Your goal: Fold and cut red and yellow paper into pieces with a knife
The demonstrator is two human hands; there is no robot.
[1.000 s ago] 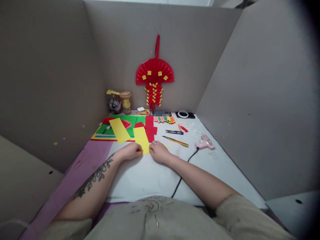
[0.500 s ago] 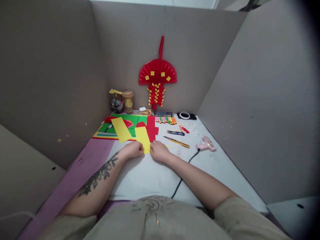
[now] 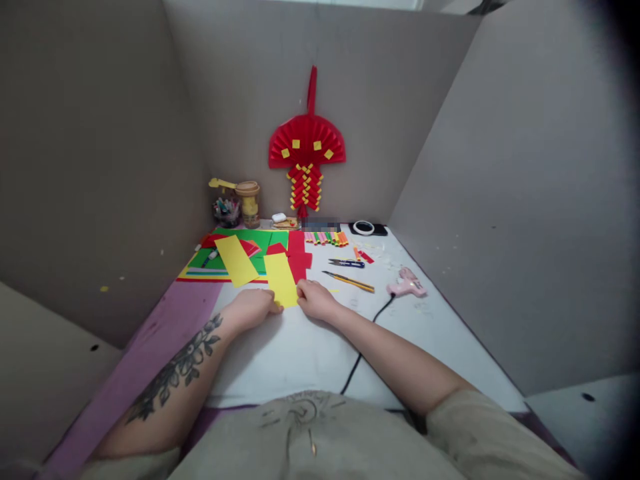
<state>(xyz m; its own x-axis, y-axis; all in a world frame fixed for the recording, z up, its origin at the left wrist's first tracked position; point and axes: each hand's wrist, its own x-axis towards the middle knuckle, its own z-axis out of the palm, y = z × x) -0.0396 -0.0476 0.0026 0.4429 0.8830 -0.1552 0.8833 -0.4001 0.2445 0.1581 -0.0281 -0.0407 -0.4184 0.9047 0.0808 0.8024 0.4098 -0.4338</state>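
Note:
A rectangular sheet of yellow paper point(image 3: 280, 277) lies on the white table cover between my two hands. My left hand point(image 3: 253, 309) is closed at the sheet's lower left edge, thumb and fingertips against the paper. At its right edge is my right hand point(image 3: 316, 300), fingers curled and closed on the paper's side. Some fingertips of both hands are hidden. Beyond the left hand a second yellow strip point(image 3: 236, 260) rests on a stack of coloured sheets, with green paper point(image 3: 263, 240) on top. Pieces of red paper point(image 3: 301, 260) stick out behind the sheet I hold.
Right of my hands lie a yellow craft knife point(image 3: 350, 281), thread snips point(image 3: 347, 263) and a pink glue gun point(image 3: 407, 285) with a black cord point(image 3: 367, 340). Rolled paper tubes point(image 3: 327, 238) line the back. A red fan ornament point(image 3: 307, 143) hangs on the grey partition.
The view has shifted slightly. My left hand has moved a little away from my right, its fingers less curled, uncovering more of the yellow sheet. The sheet stays between the hands.

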